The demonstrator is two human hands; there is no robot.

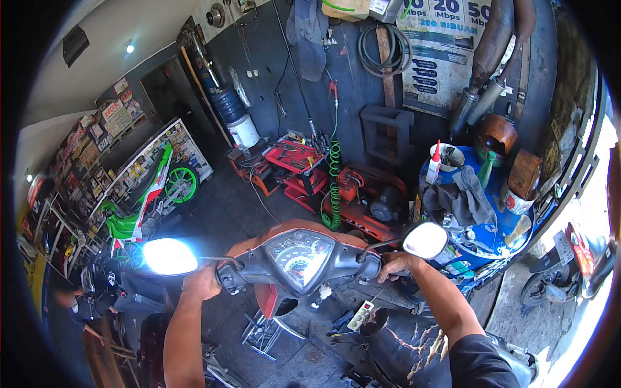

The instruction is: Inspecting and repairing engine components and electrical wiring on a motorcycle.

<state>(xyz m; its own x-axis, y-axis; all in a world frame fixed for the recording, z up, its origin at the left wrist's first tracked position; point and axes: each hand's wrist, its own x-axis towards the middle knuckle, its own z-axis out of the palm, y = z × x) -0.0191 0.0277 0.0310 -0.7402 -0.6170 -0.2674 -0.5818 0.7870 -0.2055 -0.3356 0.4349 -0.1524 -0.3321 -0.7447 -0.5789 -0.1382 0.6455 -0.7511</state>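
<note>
My left hand (199, 282) is closed round the left handlebar grip (226, 278) of an orange scooter, just under the brightly lit left mirror (169, 257). My right hand (398, 266) is closed on the right grip, below the right mirror (425, 240). Between them sit the instrument cluster (299, 257) and dark handlebar cover (346, 262). Below, at the lower right, is the scooter's seat (401, 349) with a badly torn cover.
A person (74, 307) sits at lower left beside a dark motorbike. A green motorbike (121, 225) stands left. Ahead are a red tool cart (291, 155) and orange compressor (362, 200). A cluttered blue drum (501, 226) stands right, another scooter (569, 265) beyond. A power strip (359, 315) lies below.
</note>
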